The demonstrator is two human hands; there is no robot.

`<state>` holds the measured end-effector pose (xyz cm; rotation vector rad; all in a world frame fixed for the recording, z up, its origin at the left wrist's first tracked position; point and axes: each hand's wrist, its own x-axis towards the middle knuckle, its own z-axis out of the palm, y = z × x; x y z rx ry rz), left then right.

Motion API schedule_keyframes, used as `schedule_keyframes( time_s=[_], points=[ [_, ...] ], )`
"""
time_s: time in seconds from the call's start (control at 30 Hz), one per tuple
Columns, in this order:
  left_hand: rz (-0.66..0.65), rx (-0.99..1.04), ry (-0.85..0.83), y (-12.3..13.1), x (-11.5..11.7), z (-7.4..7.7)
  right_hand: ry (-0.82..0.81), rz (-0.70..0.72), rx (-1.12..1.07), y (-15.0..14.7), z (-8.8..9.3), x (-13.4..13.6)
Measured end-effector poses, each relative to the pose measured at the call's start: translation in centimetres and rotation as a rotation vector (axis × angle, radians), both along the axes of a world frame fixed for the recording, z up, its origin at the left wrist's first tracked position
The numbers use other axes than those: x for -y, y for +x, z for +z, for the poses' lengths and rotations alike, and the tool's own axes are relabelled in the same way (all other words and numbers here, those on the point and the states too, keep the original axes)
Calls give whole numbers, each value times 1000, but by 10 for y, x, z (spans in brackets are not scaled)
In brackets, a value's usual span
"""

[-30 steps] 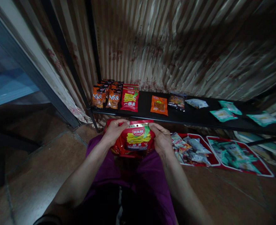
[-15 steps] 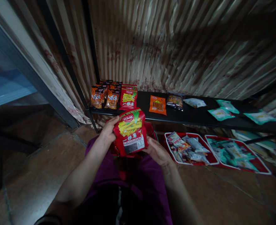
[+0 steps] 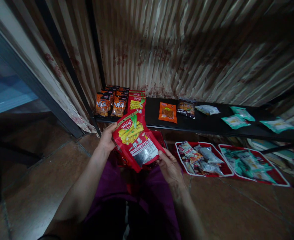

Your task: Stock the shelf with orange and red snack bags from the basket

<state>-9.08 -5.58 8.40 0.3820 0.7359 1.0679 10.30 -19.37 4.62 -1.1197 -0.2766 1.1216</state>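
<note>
Between my two hands is a red snack bag [image 3: 137,141] with yellow sticks and green onion printed on it, tilted and facing me. My left hand [image 3: 108,138] grips its upper left edge. At its lower right corner my right hand [image 3: 169,163] pinches it, thumb on the front. Matching red snack bags [image 3: 136,102] stand on the black shelf [image 3: 152,115] just behind, next to orange-and-black snack bags [image 3: 103,105] in rows. Beneath the held bag a red basket [image 3: 159,136] is mostly hidden.
Along the shelf lie an orange packet [image 3: 167,112], a dark packet [image 3: 186,108], a white packet [image 3: 207,109] and several green packets [image 3: 235,121]. Two red baskets with white rims, one with mixed packets [image 3: 199,158], one with green packets [image 3: 249,165], stand on the tiled floor. A dark post [image 3: 69,66] rises at left.
The red snack bag has turned, its top leaning left and its lower right corner swinging outward. My left hand has shifted a little left, and my right thumb now shows on the bag's front.
</note>
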Motion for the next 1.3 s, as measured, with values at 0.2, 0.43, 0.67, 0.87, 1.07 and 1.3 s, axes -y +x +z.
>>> schedule_keyframes(
  time_s=[0.2, 0.43, 0.67, 0.87, 1.07, 1.3],
  points=[
    [-59, -133, 176, -10, -4, 8, -10, -39, 86, 0, 2, 8],
    [-64, -96, 79, 3, 1, 9, 65, -63, -19, -3, 6, 9],
    [2, -91, 51, 15, 3, -2, 47, 23, -176, -13, -6, 10],
    [91, -137, 73, 22, -3, -3, 13, -38, -160, -14, -8, 7],
    [145, -319, 115, 28, 3, -6, 53, -125, 25, -16, 0, 7],
    [-221, -95, 174, 33, 34, 0, 190, -112, 976, -20, 5, 13]
  ],
)
